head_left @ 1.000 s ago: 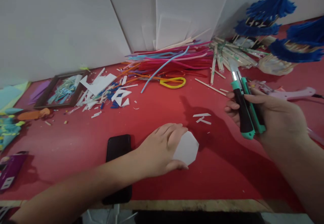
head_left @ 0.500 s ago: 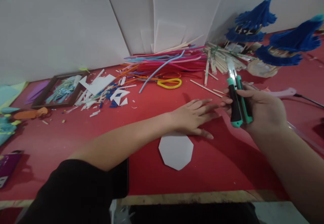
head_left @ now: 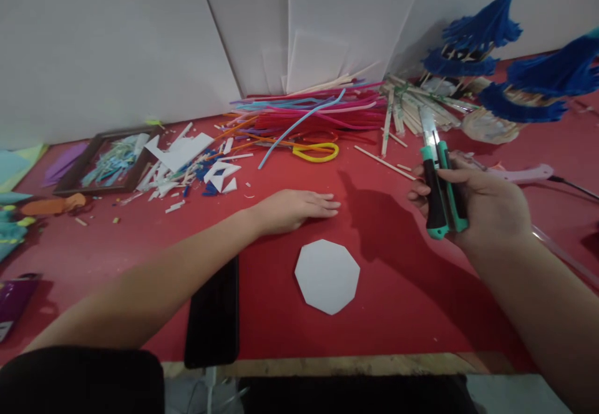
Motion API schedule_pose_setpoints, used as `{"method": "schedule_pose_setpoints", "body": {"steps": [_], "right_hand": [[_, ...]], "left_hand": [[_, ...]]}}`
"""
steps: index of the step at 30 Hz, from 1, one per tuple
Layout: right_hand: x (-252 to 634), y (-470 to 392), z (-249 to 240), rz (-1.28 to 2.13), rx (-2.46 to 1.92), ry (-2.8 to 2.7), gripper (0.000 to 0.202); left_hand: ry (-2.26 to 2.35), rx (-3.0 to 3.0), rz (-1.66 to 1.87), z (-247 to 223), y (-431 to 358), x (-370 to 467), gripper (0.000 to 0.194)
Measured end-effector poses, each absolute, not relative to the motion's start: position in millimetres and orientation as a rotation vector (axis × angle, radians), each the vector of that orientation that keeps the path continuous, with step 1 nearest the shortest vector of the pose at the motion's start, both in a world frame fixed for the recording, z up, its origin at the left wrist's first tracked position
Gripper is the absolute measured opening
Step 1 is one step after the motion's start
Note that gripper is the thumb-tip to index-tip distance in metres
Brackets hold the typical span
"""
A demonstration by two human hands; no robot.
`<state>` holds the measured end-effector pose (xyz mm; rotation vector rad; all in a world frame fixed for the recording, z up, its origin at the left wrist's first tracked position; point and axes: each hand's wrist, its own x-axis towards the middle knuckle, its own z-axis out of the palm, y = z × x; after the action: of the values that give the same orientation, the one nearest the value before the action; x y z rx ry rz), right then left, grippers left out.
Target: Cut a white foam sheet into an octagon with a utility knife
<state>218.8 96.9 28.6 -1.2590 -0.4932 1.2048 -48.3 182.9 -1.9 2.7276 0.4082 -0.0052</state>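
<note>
My right hand [head_left: 491, 205] is wrapped round a utility knife [head_left: 440, 192] with a black and teal handle, raised over the table, its blade pointing away from me. On the red tabletop [head_left: 276, 289] rests my left hand [head_left: 294, 210], palm down, fingers stretched out and holding nothing. Just below and to the right of that hand, apart from it, lies a white many-sided card piece [head_left: 327, 276]. A black phone [head_left: 214, 317] sits flat at the front edge, near my left forearm.
Yellow-handled scissors [head_left: 316, 152] and a pile of coloured pipe cleaners [head_left: 309, 114] lie at the back. White paper scraps [head_left: 180, 152] are left of them, beside a brown frame [head_left: 63, 180]. Wooden sticks [head_left: 407, 111], blue-roofed models [head_left: 482, 39] and a pink corded tool [head_left: 524, 173] are right.
My left hand has moved left, away from the white card piece, uncovering its upper edge and more of the phone. My right hand still holds the utility knife in about the same place.
</note>
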Motion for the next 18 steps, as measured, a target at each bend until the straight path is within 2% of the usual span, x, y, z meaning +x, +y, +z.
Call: {"method": "schedule_pose_setpoints", "body": {"steps": [5, 11, 13, 17, 18], "right_hand": [[218.2, 94.2, 23.7, 1.212, -1.268, -0.499, 0.023], [216.2, 92.9, 21.8, 1.241, -1.292, -0.500, 0.021], [214.9, 93.1, 21.7, 1.246, -1.306, -0.492, 0.021], [211.9, 94.2, 20.7, 1.231, -1.323, -0.481, 0.021], [211.4, 94.4, 20.4, 1.229, -1.324, -0.488, 0.021]], "left_hand": [[0.749, 2.758, 0.029, 10.8, 185.1, -121.9, 0.062], [0.998, 2.826, 0.156, 27.3, 177.2, -142.7, 0.041], [0.970, 2.835, 0.246, 30.7, 162.8, -126.5, 0.039], [0.629, 2.754, 0.117, 34.1, 131.2, -83.0, 0.040], [0.554, 2.734, 0.067, 34.3, 125.9, -73.9, 0.048]]}}
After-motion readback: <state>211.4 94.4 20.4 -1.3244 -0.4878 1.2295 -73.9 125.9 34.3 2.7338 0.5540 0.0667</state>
